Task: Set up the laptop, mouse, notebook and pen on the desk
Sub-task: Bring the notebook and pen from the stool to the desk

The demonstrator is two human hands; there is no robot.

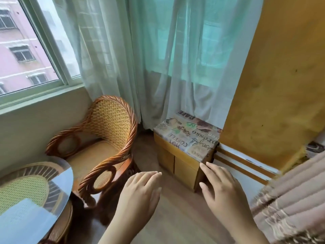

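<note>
My left hand (140, 189) and my right hand (219, 185) hover palm down over the wooden floor in the lower middle of the head view. The fingers of both are spread and hold nothing. No laptop, mouse, notebook or pen shows anywhere in view. A round glass-topped wicker table (59, 184) sits at the lower left.
A wicker armchair (105, 147) stands in the corner under the window. A small wooden cabinet with a coffee-print cushion (186, 136) stands by the curtain, just beyond my right hand. Striped bedding (295, 199) fills the lower right. An orange wall rises at the right.
</note>
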